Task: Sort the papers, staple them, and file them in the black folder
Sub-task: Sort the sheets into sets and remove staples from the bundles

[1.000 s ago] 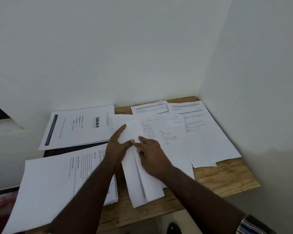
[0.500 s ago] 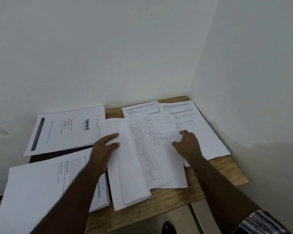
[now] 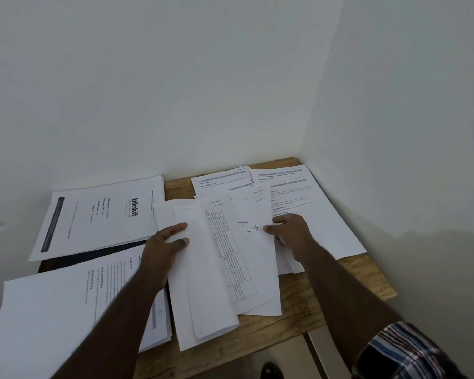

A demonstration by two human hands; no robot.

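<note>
Since the frame half a second back the right hand (image 3: pixel 290 235) has slid slightly inward, its thumb and fingers now pinching the right edge of the drawing sheet (image 3: pixel 253 250) rather than resting out on the pile beyond it; a second ago both hands met at the middle of the fan. The left hand (image 3: pixel 164 243) grips the left edge of the blank sheets (image 3: pixel 203 283) as before, thumb on top and fingers curled under, so the fan of papers is held spread between the two hands with a table sheet (image 3: pixel 227 253) showing in the gap. The folder (image 3: pixel 85 257) appears only as a dark strip just left of the left hand, closed as far as can be told, and what is inside it is hidden; the Blinkit stack (image 3: pixel 101 214) lies over its far side and a text stack (image 3: pixel 66 305) over its near side, under the left forearm. Beyond and to the right of the right hand lie two more printed piles (image 3: pixel 312 203), overlapped by the fan. All rest on a wooden table (image 3: pixel 298 302) set in a white wall corner (image 3: pixel 301 105). A striped sleeve (image 3: pixel 402 351) shows on the right arm, and a dark shoe (image 3: pixel 271 372) on the floor below the table edge.
</note>
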